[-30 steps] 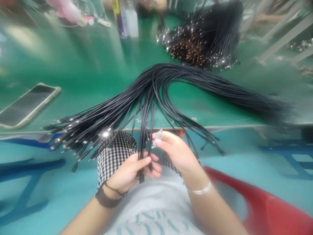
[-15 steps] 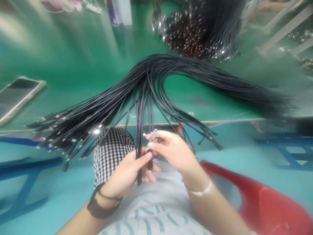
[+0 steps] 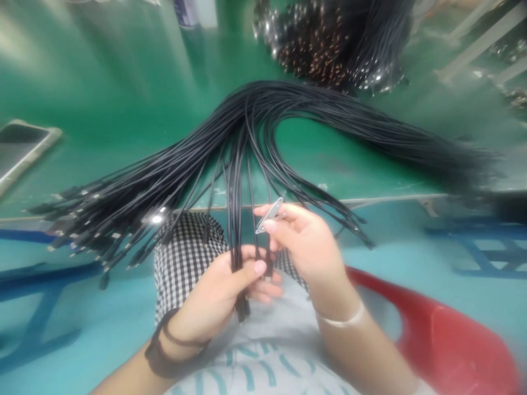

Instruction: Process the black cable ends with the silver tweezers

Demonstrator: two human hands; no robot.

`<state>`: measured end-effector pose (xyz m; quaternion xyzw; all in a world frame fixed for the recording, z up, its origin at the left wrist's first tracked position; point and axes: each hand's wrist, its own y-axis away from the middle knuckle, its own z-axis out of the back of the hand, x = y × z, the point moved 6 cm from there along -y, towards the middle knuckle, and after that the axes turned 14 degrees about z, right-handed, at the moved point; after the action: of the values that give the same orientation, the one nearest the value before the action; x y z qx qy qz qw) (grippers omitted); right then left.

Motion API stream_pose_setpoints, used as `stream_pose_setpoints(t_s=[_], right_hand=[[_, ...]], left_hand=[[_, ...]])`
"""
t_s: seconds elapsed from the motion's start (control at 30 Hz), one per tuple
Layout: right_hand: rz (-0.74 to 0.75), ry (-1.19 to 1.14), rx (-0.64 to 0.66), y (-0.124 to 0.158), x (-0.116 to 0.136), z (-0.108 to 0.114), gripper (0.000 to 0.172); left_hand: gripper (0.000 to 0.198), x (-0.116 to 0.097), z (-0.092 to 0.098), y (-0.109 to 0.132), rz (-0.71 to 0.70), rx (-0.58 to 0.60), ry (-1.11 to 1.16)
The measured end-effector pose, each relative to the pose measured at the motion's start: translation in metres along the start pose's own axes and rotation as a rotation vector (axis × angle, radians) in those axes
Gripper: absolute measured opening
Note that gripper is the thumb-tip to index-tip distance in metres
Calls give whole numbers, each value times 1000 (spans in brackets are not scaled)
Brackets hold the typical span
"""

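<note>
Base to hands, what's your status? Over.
Left hand shut on few black cables. Right hand pinching small metal piece. Cable bundle fanned over green table edge.

No legible text, label, brand or number. Teal print on the white shirt: blurred, unreadable. Bottle at far table edge: label cropped and blurred, unreadable.

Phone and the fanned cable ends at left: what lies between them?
Only bare green bench top between the phone and the cable ends, seen in the head view.
</note>
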<state>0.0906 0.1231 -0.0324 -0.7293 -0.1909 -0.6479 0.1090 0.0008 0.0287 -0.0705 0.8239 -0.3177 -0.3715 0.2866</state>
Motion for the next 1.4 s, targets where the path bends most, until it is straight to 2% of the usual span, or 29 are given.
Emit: stream_pose_setpoints(t_s=[0.1,0.27,0.5,0.7,0.9,1.13,1.3,1.4], right_hand=[[-19,-49,-11,0,-1,-5,18],[182,-19,-167,10,14,9,17],[58,-137,-232,33,0,7,16],[51,-262,-260,34,-6,4,14],[34,-237,-241,35,-2,6,15],[93,-161,-239,36,5,5,15],[59,-227,-274,35,-1,6,13],[65,-368,-203,33,0,2,15]], left_hand=[[21,-1,-1,-1,-34,-25,-52],[20,-14,8,8,-173,-237,-180],[16,-24,8,15,-201,-350,-366],[15,-26,6,14,-186,-385,-396],[14,-29,4,15,-179,-395,-377],[14,-29,4,16,-166,-402,-408],[12,-26,1,16,-174,-318,-368],[14,-21,1,13,-160,-208,-252]])
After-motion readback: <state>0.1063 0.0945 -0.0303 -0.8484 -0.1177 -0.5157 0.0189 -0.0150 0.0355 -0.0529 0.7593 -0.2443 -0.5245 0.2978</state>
